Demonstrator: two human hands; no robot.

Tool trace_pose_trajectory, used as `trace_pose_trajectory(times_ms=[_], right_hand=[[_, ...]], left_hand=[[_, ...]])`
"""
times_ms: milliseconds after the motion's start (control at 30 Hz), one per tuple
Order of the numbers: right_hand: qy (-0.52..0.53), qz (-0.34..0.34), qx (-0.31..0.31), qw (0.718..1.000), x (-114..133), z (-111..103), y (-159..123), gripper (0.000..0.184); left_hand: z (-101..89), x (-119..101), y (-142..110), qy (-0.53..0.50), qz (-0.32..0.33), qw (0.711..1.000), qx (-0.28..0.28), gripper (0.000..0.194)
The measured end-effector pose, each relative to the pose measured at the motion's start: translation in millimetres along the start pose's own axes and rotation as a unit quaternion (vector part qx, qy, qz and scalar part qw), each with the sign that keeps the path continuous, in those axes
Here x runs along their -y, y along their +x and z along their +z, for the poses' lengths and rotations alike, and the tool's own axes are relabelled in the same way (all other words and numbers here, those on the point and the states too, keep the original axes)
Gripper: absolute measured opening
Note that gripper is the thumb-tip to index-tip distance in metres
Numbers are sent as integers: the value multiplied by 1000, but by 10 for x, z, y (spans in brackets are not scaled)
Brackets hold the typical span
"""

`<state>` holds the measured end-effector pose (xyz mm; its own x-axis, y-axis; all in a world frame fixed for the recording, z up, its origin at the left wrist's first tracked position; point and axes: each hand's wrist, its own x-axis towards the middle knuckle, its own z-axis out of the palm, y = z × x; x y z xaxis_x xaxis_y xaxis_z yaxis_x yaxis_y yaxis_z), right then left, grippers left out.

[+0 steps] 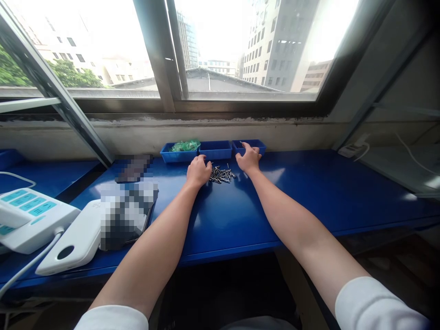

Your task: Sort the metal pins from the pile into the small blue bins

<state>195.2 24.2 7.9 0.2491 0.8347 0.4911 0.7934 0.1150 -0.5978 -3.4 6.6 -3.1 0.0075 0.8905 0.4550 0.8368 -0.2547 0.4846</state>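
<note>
A loose pile of small dark metal screws (222, 175) lies on the blue tabletop (227, 220). My left hand (199, 171) rests at the left edge of that pile, its fingers curled down and closed; whatever they hold, if anything, is hidden. At the front rim of the right blue bin (263, 148) is my right hand (250, 159), with thumb and fingers apart and the fingers reaching over the bin. The inside of this bin is mostly covered by the hand. Beside it stands the middle blue bin (216, 156), and left of that the left blue bin (178, 157) holds green crinkled plastic (185, 145).
At the left lie a white power strip (37, 215) with a cable, a white power bank (70, 238) and some blurred-out items (129, 211). Metal shelf posts (74, 114) flank the table. A window (240, 50) rises behind the bins.
</note>
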Motion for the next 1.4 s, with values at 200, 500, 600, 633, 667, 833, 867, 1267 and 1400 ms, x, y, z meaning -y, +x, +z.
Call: trace_pose_trajectory(times_ms=[200,500,600,633,667,833,867,1267,1400], right_hand=[[-88,28,59,994,-97,68,20,73],[-37,-70,73,994,110,146,-152,47],[-45,-87,152,984,174,186,-205,40],[-58,-87,177,979,181,198,-214,38],[-70,-87,198,974,182,207,-219,36],[-59,-109,230,965,177,219,-218,22],[-50,-115,232,965,180,215,-218,21],[-8,-160,231,960,206,203,-250,16],[48,-192,182,963,219,222,-261,19]], left_hand=[[6,-3,-10,18,-2,998,62,51],[-41,-28,-124,99,75,971,206,106],[-6,9,-121,108,77,966,223,102],[8,22,-115,108,80,965,225,101],[21,34,-108,106,83,965,227,99],[45,41,-85,83,93,966,227,92],[41,36,-85,75,97,967,224,91],[6,-6,-100,18,118,974,190,81],[3,-9,-98,23,133,974,180,74]])
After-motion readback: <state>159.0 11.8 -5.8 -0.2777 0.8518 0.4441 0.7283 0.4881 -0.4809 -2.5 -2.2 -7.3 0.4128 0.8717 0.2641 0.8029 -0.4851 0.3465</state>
